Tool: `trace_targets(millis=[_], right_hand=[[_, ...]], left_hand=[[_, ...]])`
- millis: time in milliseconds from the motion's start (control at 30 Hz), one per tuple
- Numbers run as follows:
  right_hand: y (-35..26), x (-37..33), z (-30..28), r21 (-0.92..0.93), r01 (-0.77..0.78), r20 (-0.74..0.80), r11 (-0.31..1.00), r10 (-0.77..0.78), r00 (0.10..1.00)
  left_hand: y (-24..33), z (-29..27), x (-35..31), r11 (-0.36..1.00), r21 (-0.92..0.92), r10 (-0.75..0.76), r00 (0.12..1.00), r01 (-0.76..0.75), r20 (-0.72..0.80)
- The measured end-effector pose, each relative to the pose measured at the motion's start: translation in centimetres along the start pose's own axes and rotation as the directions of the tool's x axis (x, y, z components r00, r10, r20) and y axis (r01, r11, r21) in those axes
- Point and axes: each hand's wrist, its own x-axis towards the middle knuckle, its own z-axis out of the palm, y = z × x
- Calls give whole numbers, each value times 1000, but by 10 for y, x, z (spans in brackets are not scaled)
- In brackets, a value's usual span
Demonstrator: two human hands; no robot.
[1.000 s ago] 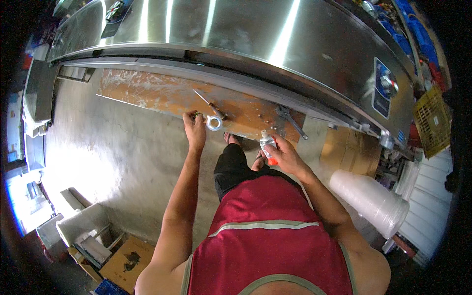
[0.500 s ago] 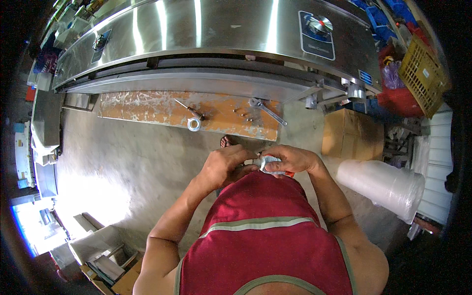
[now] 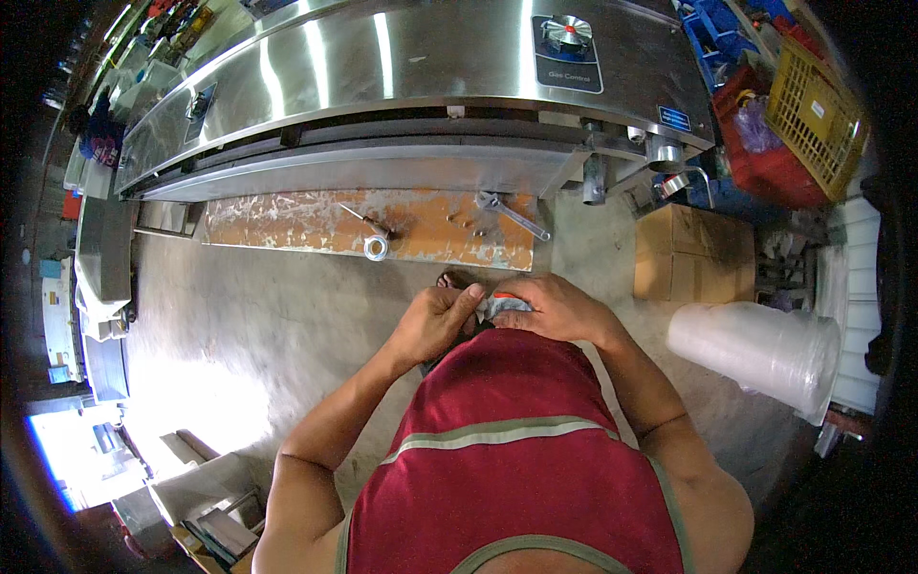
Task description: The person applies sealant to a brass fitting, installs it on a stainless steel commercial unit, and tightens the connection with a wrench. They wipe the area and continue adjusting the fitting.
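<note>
In front of my waist, my right hand (image 3: 557, 308) is closed round a small grey metal-looking fitting (image 3: 508, 305) with an orange-red part. My fingers cover much of it, so its exact kind is hidden. My left hand (image 3: 432, 323) is closed beside the fitting's left end, thumb pointing up and fingers curled under. Whatever lies between those fingers is too small to make out. Beyond my hands, a screwdriver (image 3: 371, 224), a white ring-shaped roll (image 3: 376, 248), an adjustable wrench (image 3: 514, 216) and several small metal pieces lie on a worn orange board (image 3: 287, 218).
A long stainless steel appliance (image 3: 421, 67) with a control knob (image 3: 568, 34) spans the far side. To the right are a cardboard box (image 3: 693, 253), a plastic-wrapped roll (image 3: 751, 354), a red bin (image 3: 794, 172) and a yellow crate (image 3: 818, 120). Boxes (image 3: 201, 497) stand lower left.
My left hand has turned so its thumb points up at the fitting's end. The fitting has shifted slightly left and turned in my right hand, its orange-red part now on top. The view has shifted slightly.
</note>
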Motion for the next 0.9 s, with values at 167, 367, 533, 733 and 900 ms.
trace_targets(millis=[167,367,533,733,900], right_hand=[[14,-2,3,6,-58,-8,998,58,998],[28,0,12,39,-54,-2,998,54,999],[35,1,14,10,-133,10,991,132,991],[43,-4,12,101,-130,-43,986,135,990],[46,-1,19,189,-119,-155,975,149,977]], left_hand=[[2,2,2,887,197,450,876,-417,-172],[-10,2,13,855,351,433,898,-380,-82],[-12,11,25,944,329,65,993,-31,-95],[-13,12,36,969,37,245,968,-243,-49],[-11,6,43,960,29,279,960,-279,-16]])
